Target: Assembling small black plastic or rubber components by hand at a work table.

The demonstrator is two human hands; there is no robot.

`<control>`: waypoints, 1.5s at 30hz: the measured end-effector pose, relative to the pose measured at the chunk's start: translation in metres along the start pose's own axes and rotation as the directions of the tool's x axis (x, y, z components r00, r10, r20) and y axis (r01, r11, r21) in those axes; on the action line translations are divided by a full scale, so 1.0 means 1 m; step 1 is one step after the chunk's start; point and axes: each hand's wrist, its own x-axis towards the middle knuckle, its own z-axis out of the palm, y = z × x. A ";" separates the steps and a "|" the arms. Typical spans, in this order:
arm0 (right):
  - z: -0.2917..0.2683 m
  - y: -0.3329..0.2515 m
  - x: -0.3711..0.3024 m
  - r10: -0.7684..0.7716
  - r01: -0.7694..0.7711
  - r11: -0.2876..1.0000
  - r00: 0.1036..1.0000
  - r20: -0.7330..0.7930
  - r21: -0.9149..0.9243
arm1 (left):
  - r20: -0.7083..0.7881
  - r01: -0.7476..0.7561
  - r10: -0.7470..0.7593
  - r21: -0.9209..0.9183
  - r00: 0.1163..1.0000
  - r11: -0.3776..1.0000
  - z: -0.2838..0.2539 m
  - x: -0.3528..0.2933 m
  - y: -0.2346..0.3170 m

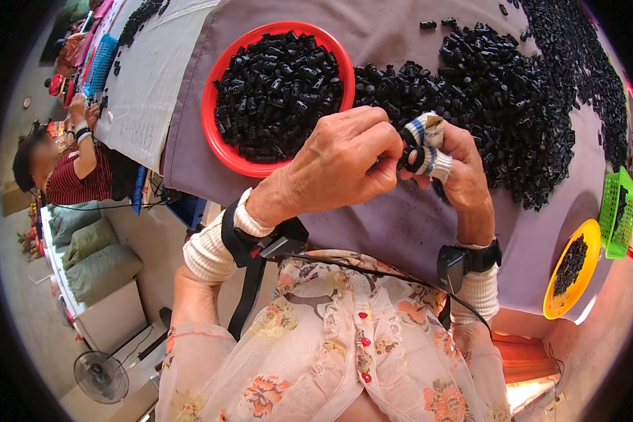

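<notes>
My left hand [348, 165] is closed in a pinch, its fingertips meeting those of my right hand over the grey-purple cloth. My right hand [461, 172] is bent inward, with striped knitted covers [429, 163] on some of its fingers. Between the two hands shows a small black plastic piece [404, 159], partly hidden by the fingers. Just beyond my left hand stands a red round basin [207, 105] filled with small black plastic pieces [278, 91]. A large heap of similar pieces [499, 105] spreads behind and to the right of my right hand.
A yellow dish [589, 264] with dark bits and a green basket [615, 211] sit at the right edge. At far left, another person [81, 169] works beside a pale table [148, 77] with a blue basket [100, 63]. A fan [100, 374] stands lower left.
</notes>
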 end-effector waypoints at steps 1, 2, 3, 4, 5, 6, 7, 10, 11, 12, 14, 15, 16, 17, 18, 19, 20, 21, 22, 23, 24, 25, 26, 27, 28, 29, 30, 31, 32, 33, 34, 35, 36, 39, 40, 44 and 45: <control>-0.001 0.000 0.000 0.002 -0.002 1.000 0.999 0.036 0.006 | -0.016 -0.006 0.006 -0.001 1.000 1.000 0.001 -0.001 0.000; -0.002 0.000 0.000 0.005 -0.005 1.000 0.997 0.071 0.012 | -0.032 -0.013 0.013 -0.002 0.999 1.000 0.002 -0.002 -0.001; -0.002 0.000 0.000 0.004 -0.005 1.000 0.997 0.071 0.011 | -0.032 -0.014 0.014 -0.003 0.999 1.000 0.003 -0.002 -0.001; -0.002 -0.001 0.000 0.006 -0.007 1.000 0.998 0.068 0.015 | -0.067 -0.037 0.038 0.011 0.997 0.999 0.005 -0.002 -0.001; -0.002 -0.002 -0.001 0.007 -0.008 1.000 0.998 0.068 0.020 | -0.101 -0.058 0.060 0.027 0.993 0.998 0.005 -0.002 -0.001; 0.001 -0.002 -0.002 0.006 -0.008 1.000 0.997 0.071 0.020 | -0.102 -0.057 0.060 0.029 0.993 0.998 0.004 -0.003 -0.002; 0.005 -0.002 -0.004 0.001 -0.003 0.999 0.999 0.043 0.032 | -0.119 0.002 0.002 0.034 0.993 0.999 0.000 -0.003 -0.004; 0.000 0.000 -0.003 -0.032 0.036 0.996 0.998 -0.045 0.083 | -0.132 0.132 -0.138 -0.055 0.982 0.990 -0.008 -0.003 -0.004; -0.003 0.001 -0.002 -0.059 0.071 0.989 0.993 -0.099 0.130 | -0.116 0.207 -0.223 -0.138 0.968 0.969 -0.010 -0.002 -0.002; -0.003 -0.001 -0.002 -0.098 0.110 0.984 0.991 -0.095 0.137 | -0.007 0.344 -0.354 -0.223 0.935 0.912 -0.014 -0.001 0.005; 0.000 -0.004 -0.001 -0.124 0.135 0.980 0.989 -0.082 0.148 | 0.067 0.493 -0.541 -0.517 0.839 0.700 -0.009 -0.002 0.009; 0.001 -0.005 -0.001 -0.149 0.158 0.974 0.986 -0.071 0.160 | 0.202 0.563 -0.669 -0.734 0.716 0.380 -0.006 -0.002 0.010; 0.001 -0.005 0.000 -0.149 0.158 0.975 0.987 -0.067 0.158 | 0.198 0.560 -0.669 -0.735 0.716 0.381 -0.004 -0.003 0.009; 0.001 -0.004 0.000 -0.166 0.173 0.974 0.984 -0.056 0.147 | 0.321 0.559 -0.667 -0.811 0.672 0.173 -0.003 -0.005 0.009; 0.002 -0.004 0.000 -0.184 0.188 0.972 0.982 -0.044 0.138 | 0.441 0.539 -0.635 -0.841 0.634 -0.045 -0.002 -0.006 0.008; 0.003 -0.004 0.000 -0.183 0.187 0.973 0.982 -0.042 0.138 | 0.439 0.538 -0.637 -0.842 0.633 -0.045 0.000 -0.007 0.009; 0.005 -0.005 0.000 -0.181 0.185 0.972 0.983 -0.043 0.146 | 0.444 0.481 -0.591 -0.870 0.673 -0.106 0.003 -0.007 0.010; 0.006 -0.006 0.000 -0.179 0.184 0.971 0.983 -0.044 0.154 | 0.443 0.424 -0.545 -0.890 0.712 -0.169 0.005 -0.007 0.010; 0.006 -0.006 0.000 -0.179 0.183 0.971 0.983 -0.043 0.154 | 0.453 0.449 -0.542 -0.881 0.708 -0.150 0.004 -0.007 0.010; 0.005 -0.007 0.000 -0.172 0.176 0.976 0.984 -0.043 0.129 | 0.452 0.448 -0.541 -0.881 0.709 -0.150 0.005 -0.007 0.009; 0.005 -0.008 0.001 -0.166 0.170 0.980 0.985 -0.042 0.105 | 0.467 0.428 -0.529 -0.880 0.709 -0.205 0.006 -0.008 0.009; 0.006 -0.009 0.001 -0.167 0.170 0.980 0.985 -0.042 0.104 | 0.481 0.407 -0.515 -0.876 0.709 -0.259 0.007 -0.008 0.009; 0.007 -0.010 0.001 -0.170 0.174 0.978 0.984 -0.047 0.113 | 0.480 0.406 -0.515 -0.877 0.710 -0.258 0.008 -0.009 0.009; 0.008 -0.011 0.000 -0.172 0.178 0.977 0.984 -0.053 0.121 | 0.490 0.395 -0.508 -0.872 0.709 -0.289 0.008 -0.010 0.009; 0.007 -0.011 0.000 -0.173 0.179 0.977 0.983 -0.052 0.120 | 0.498 0.384 -0.501 -0.866 0.708 -0.320 0.009 -0.010 0.010; 0.007 -0.010 0.000 -0.169 0.173 0.982 0.984 -0.063 0.080 | 0.497 0.383 -0.501 -0.867 0.709 -0.319 0.009 -0.010 0.010; 0.006 -0.009 0.000 -0.164 0.168 0.985 0.984 -0.074 0.040 | 0.497 0.374 -0.507 -0.867 0.704 -0.329 0.009 -0.010 0.011; 0.008 -0.012 0.000 -0.166 0.169 0.985 0.984 -0.073 0.039 | 0.497 0.366 -0.514 -0.866 0.699 -0.340 0.009 -0.010 0.012; 0.011 -0.016 0.001 -0.164 0.166 0.986 0.983 -0.088 0.011 | 0.495 0.365 -0.513 -0.867 0.701 -0.338 0.009 -0.009 0.012; 0.013 -0.019 0.001 -0.163 0.162 0.987 0.981 -0.103 -0.016 | 0.491 0.357 -0.522 -0.870 0.698 -0.341 0.008 -0.009 0.012; 0.013 -0.019 0.002 -0.165 0.164 0.986 0.981 -0.102 -0.018 | 0.487 0.349 -0.531 -0.872 0.694 -0.343 0.008 -0.008 0.012; 0.014 -0.018 0.003 -0.159 0.156 0.987 0.980 -0.120 -0.036 | 0.483 0.347 -0.533 -0.874 0.695 -0.340 0.008 -0.009 0.012; 0.015 -0.018 0.004 -0.154 0.148 0.988 0.978 -0.139 -0.053 | 0.472 0.334 -0.542 -0.880 0.695 -0.338 0.008 -0.010 0.010; 0.019 -0.022 0.004 -0.159 0.131 0.979 0.971 -0.179 -0.159 | 0.457 0.318 -0.557 -0.888 0.694 -0.332 0.005 -0.013 0.010; 0.019 -0.022 0.004 -0.160 0.132 0.978 0.971 -0.177 -0.161 | 0.452 0.316 -0.563 -0.890 0.692 -0.328 0.004 -0.013 0.010; 0.022 -0.024 0.005 -0.160 0.117 0.971 0.966 -0.202 -0.210 | 0.413 0.269 -0.547 -0.906 0.729 -0.326 0.004 -0.015 0.005; 0.024 -0.025 0.005 -0.135 0.087 0.977 0.959 -0.249 -0.192 | 0.383 0.248 -0.566 -0.920 0.730 -0.303 0.003 -0.015 0.005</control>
